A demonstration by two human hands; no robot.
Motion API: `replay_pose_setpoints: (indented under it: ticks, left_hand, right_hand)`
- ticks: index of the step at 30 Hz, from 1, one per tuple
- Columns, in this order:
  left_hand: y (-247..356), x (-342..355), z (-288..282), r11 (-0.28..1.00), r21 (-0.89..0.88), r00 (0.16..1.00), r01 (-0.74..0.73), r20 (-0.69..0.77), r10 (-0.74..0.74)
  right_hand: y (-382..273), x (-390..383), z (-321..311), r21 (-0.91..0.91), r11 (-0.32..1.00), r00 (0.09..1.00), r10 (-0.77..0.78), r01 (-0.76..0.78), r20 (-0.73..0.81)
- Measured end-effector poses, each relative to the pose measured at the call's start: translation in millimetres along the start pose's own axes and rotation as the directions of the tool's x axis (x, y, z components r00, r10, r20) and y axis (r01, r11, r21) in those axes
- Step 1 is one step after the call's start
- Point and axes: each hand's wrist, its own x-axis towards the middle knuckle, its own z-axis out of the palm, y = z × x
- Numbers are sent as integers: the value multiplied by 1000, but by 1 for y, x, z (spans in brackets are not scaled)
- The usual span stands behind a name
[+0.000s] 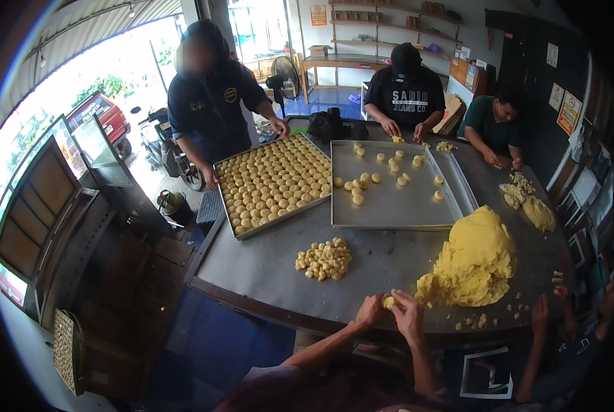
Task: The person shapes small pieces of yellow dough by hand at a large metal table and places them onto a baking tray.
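Near the front edge of the table, my left hand (371,311) and my right hand (408,317) meet around a small piece of yellow dough (388,302). The fingers of both are closed on it. Just right of my right hand rises a large mound of yellow dough (477,257), rough and torn on its near side. A heap of small pale dough lumps (323,259) lies ahead and to the left of my hands. Small dough bits (482,321) are scattered by the table edge at the right.
A tray of round dough balls (274,180) is touched by a person in dark clothes (214,103). Beside it lies a metal tray (389,206) with several balls. Two people (406,93) (496,123) work across the metal table (252,275). Another person's hands (540,316) show at right.
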Motion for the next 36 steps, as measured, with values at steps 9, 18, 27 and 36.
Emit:
replay_pose_setpoints:
  ticks: [9, 18, 27, 36]
  left_hand:
    - [7, -4, -5, 997, -72, 1000, -9, 17, 11]
    - [13, -2, -17, 991, -131, 994, 1, 110, 14]
    - [3, -2, -8, 938, -295, 957, -184, 163, 239]
    - [8, 7, -14, 934, -348, 995, 83, 86, -56]
  right_hand:
    - [-6, 3, 0, -144, 959, 969, -242, 245, 43]
    - [-1, 7, -6, 18, 979, 976, 199, -202, 93]
    - [50, 13, 0, 12, 947, 926, 312, -321, 215]
    - [42, 27, -59, -713, 700, 991, -118, 39, -61]
